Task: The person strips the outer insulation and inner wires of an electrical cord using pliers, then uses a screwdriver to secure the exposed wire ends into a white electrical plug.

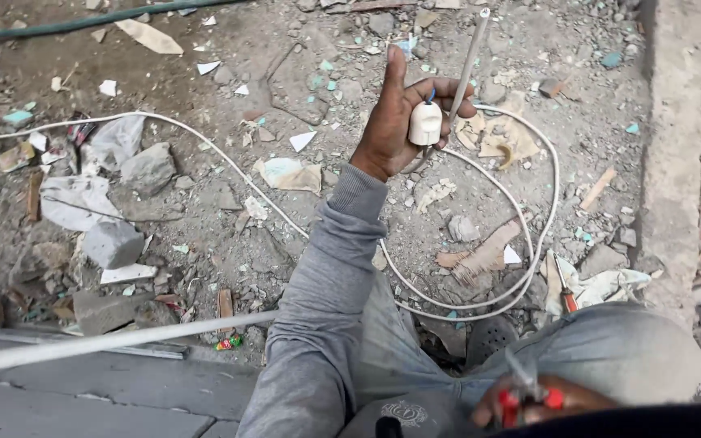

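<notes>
Your left hand held a cream-white plug; your sleeve was grey, the cable off-white, the pliers' handles red, the rubble grey with turquoise flecks.

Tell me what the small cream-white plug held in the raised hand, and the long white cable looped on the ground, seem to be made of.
The small cream-white plug looks like moulded plastic: smooth, rounded, with a slight sheen. The long white cable appears to be sheathed in flexible plastic or rubber, since it bends in soft loops across the rubble; its surface is dull and dusty. The left hand grips the plug.
</notes>
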